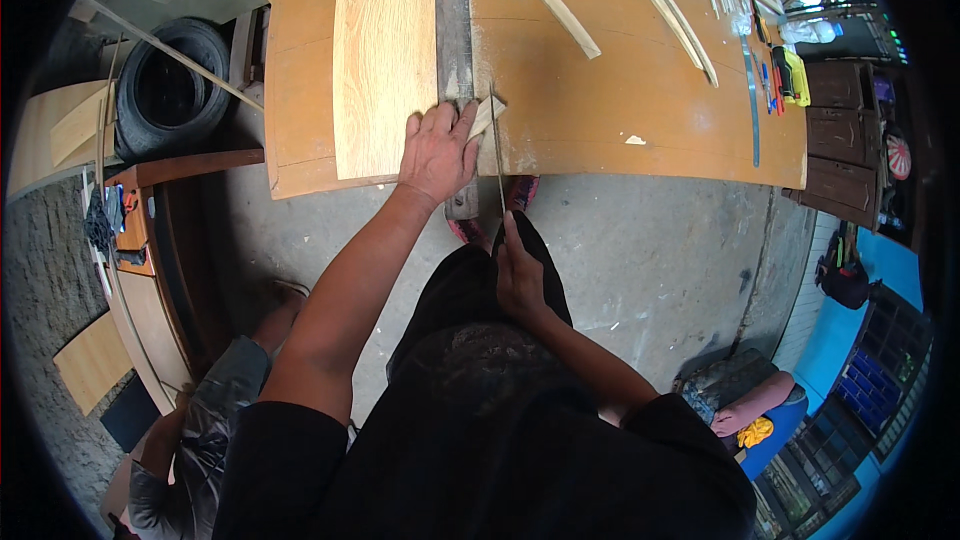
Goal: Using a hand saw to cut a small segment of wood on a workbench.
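Left arm reached out to upper centre, palm down, left hand (437, 152) over a small wood strip (487, 116) at the near edge of the table (620, 130); couldn't tell if its fingers gripped or only pressed. Right arm was bent, right hand (522, 278) at frame centre closed around the saw (500, 160), blade pointing up-frame. Saw handle was hidden, strip partly covered.

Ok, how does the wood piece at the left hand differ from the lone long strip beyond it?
The wood piece shows only a short length; the long strip shows far more. The left hand touches the wood piece, while the long strip lies untouched. Both are pale wood.
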Motion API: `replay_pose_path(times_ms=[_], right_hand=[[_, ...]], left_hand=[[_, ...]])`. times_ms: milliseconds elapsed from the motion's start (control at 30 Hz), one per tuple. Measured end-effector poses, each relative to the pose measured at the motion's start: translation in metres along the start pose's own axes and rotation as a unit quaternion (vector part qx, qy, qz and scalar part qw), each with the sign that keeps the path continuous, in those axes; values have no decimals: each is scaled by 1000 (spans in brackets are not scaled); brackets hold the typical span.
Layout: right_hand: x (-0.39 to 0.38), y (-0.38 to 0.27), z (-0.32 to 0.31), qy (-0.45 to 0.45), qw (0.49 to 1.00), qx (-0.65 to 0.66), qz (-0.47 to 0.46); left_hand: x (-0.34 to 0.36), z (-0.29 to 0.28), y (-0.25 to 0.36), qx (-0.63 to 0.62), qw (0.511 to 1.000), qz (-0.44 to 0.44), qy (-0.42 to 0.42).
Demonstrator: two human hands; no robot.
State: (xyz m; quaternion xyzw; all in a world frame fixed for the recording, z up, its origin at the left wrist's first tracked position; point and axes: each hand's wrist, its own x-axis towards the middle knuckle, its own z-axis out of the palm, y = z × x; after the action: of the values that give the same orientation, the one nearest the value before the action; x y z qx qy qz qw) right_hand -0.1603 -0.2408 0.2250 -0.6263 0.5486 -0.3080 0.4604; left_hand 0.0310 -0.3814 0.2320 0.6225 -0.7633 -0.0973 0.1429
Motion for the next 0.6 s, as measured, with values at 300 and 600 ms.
replay_pose_path(times_ms=[300,600], right_hand=[[87,-26,7,25,997,-70,-10],[22,-35,2,-67,994,-31,79]], left_hand=[[3,-1,5,27,999,-20,-24],[3,4,2,7,1000,-18,1]])
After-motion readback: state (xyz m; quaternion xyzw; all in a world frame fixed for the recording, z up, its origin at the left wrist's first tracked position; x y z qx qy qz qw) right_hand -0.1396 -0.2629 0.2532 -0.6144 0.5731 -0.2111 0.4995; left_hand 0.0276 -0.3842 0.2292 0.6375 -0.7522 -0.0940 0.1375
